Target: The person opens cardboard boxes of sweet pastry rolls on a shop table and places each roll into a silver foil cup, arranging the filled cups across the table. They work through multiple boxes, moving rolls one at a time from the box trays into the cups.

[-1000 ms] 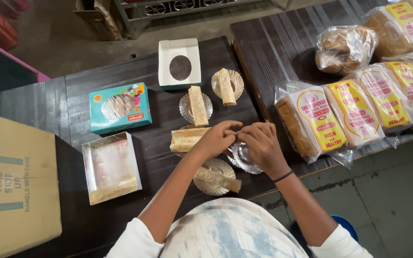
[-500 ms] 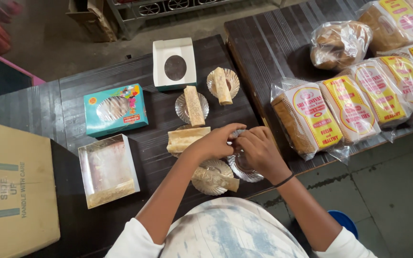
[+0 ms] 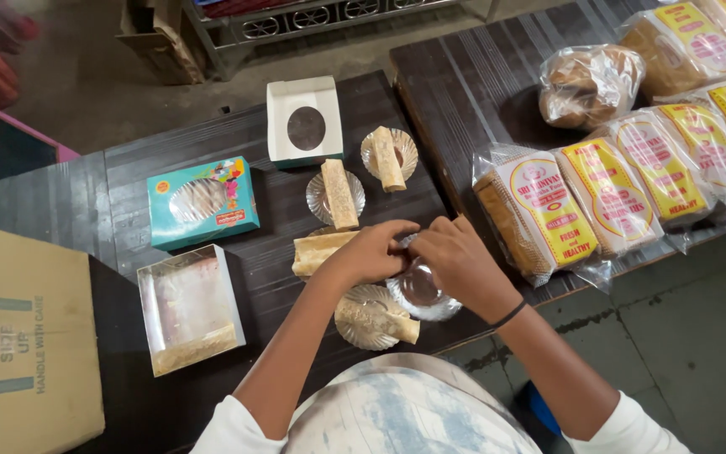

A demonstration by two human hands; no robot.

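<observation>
My left hand point(image 3: 373, 250) and my right hand point(image 3: 458, 262) meet over a small crinkled foil cup point(image 3: 420, 292) on the dark table point(image 3: 128, 193), fingers pinched together at its far rim. A tan cake slice point(image 3: 317, 250) lies just left of my left hand. Nearer to me, another foil cup point(image 3: 370, 317) holds a slice lying on its side. Beyond my hands, two more foil cups each carry a slice, one point(image 3: 337, 194) in the middle and one point(image 3: 387, 156) to the right.
A teal printed box point(image 3: 202, 203), a clear-lidded box point(image 3: 188, 307) and a white box with a round window point(image 3: 305, 120) lie on the table. Several bagged bread loaves point(image 3: 548, 210) fill the right table. A large cardboard carton point(image 3: 18, 336) stands at left.
My hands have stayed together over the foil cup, fingers shifting slightly. The camera view drifted a little.
</observation>
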